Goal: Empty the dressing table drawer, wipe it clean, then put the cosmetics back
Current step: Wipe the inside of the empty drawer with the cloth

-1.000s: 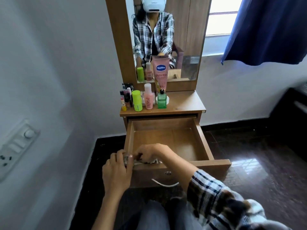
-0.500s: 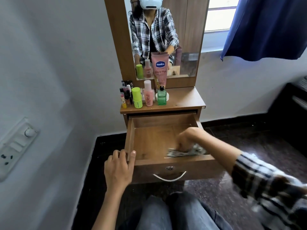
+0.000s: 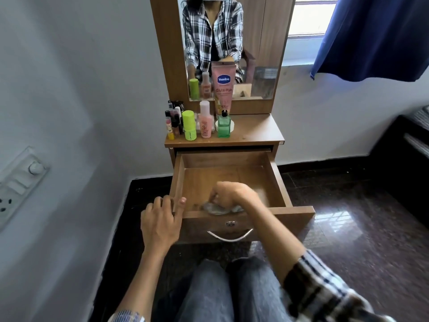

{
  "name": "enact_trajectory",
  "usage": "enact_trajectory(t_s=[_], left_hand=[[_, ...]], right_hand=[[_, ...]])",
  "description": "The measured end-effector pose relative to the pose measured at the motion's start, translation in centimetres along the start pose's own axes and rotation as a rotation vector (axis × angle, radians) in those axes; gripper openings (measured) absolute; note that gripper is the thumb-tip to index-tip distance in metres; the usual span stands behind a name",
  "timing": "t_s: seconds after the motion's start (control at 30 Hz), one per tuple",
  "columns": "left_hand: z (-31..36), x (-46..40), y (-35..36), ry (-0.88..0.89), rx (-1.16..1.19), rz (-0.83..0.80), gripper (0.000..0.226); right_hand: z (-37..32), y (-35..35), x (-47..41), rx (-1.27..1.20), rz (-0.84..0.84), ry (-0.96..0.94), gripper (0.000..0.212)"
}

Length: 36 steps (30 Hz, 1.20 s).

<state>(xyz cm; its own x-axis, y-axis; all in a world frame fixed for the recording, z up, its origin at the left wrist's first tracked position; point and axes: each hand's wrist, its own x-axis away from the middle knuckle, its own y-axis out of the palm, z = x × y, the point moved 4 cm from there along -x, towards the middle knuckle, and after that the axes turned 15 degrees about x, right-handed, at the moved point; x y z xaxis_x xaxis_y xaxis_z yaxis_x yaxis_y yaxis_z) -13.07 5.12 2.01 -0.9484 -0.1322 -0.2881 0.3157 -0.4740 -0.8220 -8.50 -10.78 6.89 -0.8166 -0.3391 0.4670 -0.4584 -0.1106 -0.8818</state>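
The wooden drawer [image 3: 276, 180] stood pulled out, its bare brown floor visible. The right hand [image 3: 228, 194] clenched a grey cloth [image 3: 214, 209] against the near inner wall. The left hand [image 3: 160, 219] gripped the drawer's near-left corner.

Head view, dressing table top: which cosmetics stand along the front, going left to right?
Yellow-based tube → lime green stick → pink bottle with white cap → green glass bottle. The dark tubes behind the first overlap too much to order.
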Motion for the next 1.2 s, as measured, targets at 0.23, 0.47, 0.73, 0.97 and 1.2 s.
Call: enact_trajectory(t_s=[0.23, 0.47, 0.73, 0.97, 1.2], left_hand=[[-0.3, 0.0, 0.1, -0.010, 0.077, 0.073, 0.068], [-0.2, -0.1, -0.2, -0.036, 0.026, 0.019, 0.077], [0.0, -0.1, -0.2, -0.025, 0.007, -0.016, 0.080], [0.0, -0.2, -0.4, -0.062, -0.013, -0.066, 0.067], [2.2, -2.6, -1.2, -0.395, 0.633, -0.034, 0.048]], right_hand=[[-4.1, -1.2, -0.2, -0.137, 0.138, 0.178, 0.031], [0.9, -0.5, 1.1, -0.038, 0.049, 0.274, 0.031], [9.0, 0.6, 6.4, 0.143, 0.025, 0.650, 0.036], [-1.3, -0.8, 0.8, -0.428, 0.221, 0.310, 0.026], [-5.6, -0.1, -1.8, -1.174, 0.391, 0.095, 0.028]])
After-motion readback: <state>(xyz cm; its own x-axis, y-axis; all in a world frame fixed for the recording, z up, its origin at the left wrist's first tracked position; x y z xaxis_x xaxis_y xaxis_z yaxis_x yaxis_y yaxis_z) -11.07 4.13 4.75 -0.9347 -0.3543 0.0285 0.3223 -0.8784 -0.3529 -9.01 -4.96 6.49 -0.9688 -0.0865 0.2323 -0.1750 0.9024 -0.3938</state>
